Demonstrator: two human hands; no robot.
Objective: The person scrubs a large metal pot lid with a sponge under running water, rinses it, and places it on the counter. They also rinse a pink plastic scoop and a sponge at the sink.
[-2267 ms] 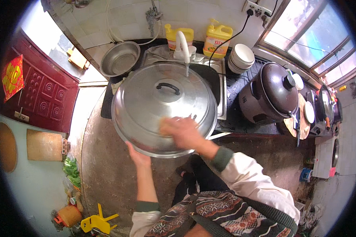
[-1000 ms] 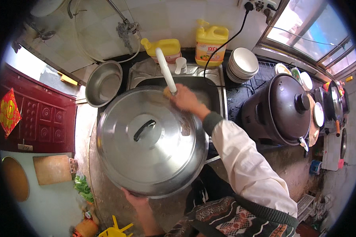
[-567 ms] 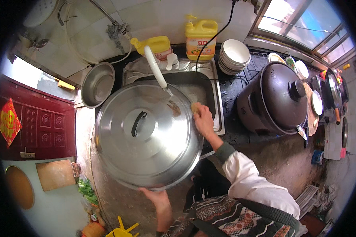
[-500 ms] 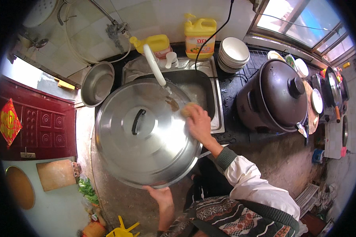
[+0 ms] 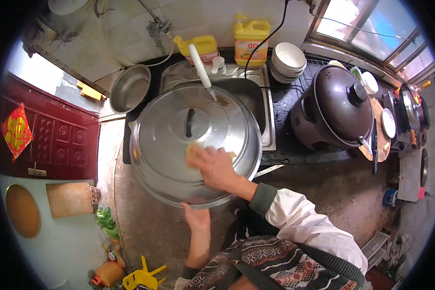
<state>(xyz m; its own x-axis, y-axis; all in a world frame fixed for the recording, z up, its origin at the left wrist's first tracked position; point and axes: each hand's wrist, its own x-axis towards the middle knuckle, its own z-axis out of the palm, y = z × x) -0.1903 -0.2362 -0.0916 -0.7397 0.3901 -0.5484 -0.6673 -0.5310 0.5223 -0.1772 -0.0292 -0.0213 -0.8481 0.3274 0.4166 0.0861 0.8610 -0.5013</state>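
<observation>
A large round metal pot lid (image 5: 162, 159) with a black handle (image 5: 190, 123) lies over the sink (image 5: 271, 130), its near part jutting past the counter. My left hand (image 5: 197, 218) grips the lid's near rim from below, its fingers partly hidden under the metal. In my right hand (image 5: 218, 170) is a yellowish sponge (image 5: 193, 154), pressed on the lid's top just on the near side of the handle. The white faucet spout (image 5: 201, 70) points down at the lid's far side, where a wet brownish patch shows.
Yellow detergent jugs (image 5: 252, 41) stand behind the sink, beside stacked white bowls (image 5: 289, 60). A metal basin (image 5: 130, 89) sits left of the lid. To the right are a big dark lidded pot (image 5: 331, 108) and a cutting board (image 5: 381, 145) with a knife (image 5: 375, 157).
My right hand has swept the sponge from the lid's right side to its near middle. The lid has turned and moved slightly, its handle now more upright in view. My left hand still holds the rim.
</observation>
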